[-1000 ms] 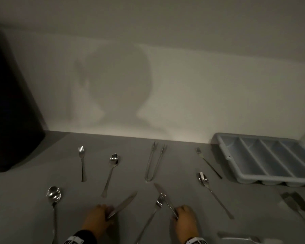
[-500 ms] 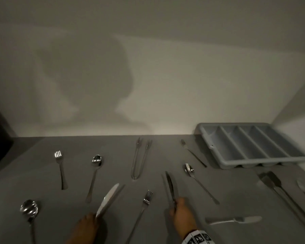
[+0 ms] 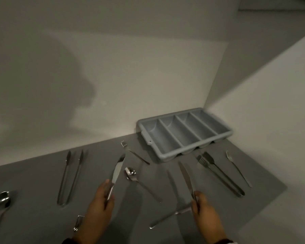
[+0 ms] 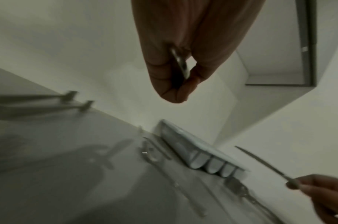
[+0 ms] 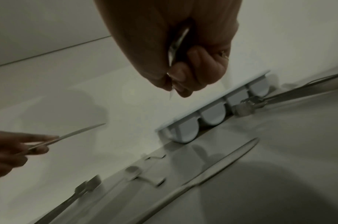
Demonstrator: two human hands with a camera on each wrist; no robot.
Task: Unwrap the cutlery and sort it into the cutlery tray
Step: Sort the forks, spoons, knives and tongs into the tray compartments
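Holding knives, both hands (image 3: 99,206) near four-compartment tray (image 3: 167,156).

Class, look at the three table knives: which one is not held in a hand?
The knife on the counter, lying below the right hand; the other two knives are gripped, one per hand.

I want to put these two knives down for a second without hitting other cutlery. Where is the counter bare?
Bare counter shows between the left tongs and the back wall. All four tray compartments look empty. It is crowded in front of the tray: spoon, fork, right tongs.
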